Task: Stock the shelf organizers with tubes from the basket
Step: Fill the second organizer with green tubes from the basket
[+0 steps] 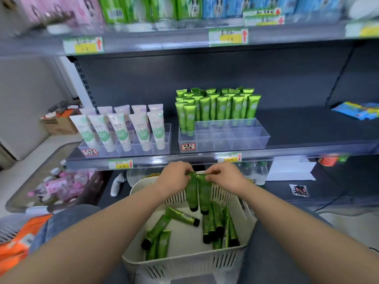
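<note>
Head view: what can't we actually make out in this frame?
Price tags: blurred in the head view, text unreadable.
Top-shelf packs: cut off by the top edge, motion-smeared.
Crimped ends of the held tubes: covered by fingers of the left hand and right hand.
Rear rows in the clear organizer: hidden behind front green tubes, count unknown.

Bright even light; blurred, fisheye-warped edges.
</note>
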A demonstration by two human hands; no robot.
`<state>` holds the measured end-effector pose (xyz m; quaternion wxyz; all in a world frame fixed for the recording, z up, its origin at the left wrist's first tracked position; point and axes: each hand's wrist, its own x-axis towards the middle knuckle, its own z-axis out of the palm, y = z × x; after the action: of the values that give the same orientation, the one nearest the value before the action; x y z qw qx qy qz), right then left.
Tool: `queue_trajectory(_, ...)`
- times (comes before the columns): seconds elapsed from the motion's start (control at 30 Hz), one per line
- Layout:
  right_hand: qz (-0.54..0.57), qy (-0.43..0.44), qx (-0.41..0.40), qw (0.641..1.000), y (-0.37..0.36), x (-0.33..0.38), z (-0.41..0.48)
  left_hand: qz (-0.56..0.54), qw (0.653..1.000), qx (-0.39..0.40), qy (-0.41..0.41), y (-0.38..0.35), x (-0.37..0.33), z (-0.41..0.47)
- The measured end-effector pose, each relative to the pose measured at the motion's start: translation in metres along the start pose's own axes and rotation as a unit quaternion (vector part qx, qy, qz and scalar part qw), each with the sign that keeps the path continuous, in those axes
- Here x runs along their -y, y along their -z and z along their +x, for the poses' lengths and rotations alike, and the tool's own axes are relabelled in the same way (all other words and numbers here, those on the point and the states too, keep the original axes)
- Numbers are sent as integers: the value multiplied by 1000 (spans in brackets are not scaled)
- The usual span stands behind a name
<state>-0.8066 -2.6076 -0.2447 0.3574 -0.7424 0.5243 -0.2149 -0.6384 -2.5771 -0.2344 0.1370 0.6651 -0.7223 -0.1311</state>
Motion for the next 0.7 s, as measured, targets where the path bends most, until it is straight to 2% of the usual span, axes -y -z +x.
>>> queue_trajectory(0.3, 18, 36, -46, 998, 54, 25, 11, 0, 998, -56, -21, 41, -34, 33)
queue_trajectory(0.7, 31, 64, -99, 993, 101, 49, 63, 36, 996, -81, -27, 90, -50, 100)
